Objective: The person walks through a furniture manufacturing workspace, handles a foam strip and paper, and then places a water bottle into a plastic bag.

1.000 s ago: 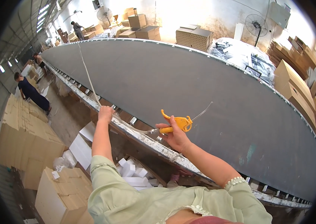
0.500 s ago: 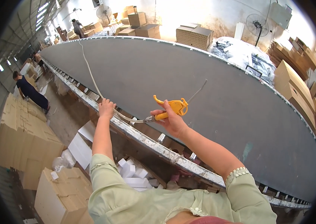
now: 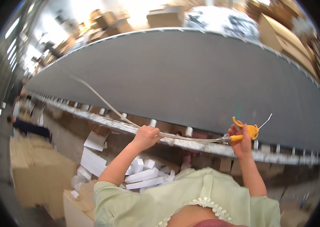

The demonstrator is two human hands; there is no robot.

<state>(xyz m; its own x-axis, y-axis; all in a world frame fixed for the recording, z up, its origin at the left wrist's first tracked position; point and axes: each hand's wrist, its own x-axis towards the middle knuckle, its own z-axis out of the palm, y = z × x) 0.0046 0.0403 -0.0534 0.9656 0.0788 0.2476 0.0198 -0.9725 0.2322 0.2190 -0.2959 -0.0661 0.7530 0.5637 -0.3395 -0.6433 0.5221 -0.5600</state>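
Note:
My right hand is wrapped round the grip of a yellow air blow gun, over the near edge of the belt at the right. Its thin bent metal nozzle points up and to the right. From the gun's metal fitting a pale air hose runs left into my left hand, which is closed round it above the near rail. Beyond that hand the hose stretches away to the far left across the dark grey conveyor belt.
The worn white rail edges the belt's near side. White foam blocks lie below it, by stacked cardboard on the left. Across the belt are cartons and a plastic-wrapped pile. A person is at the far left.
My right hand has carried the blow gun to the right and nearer my body. My left hand, still on the hose, has also shifted right. My view has turned, and the background is blurred.

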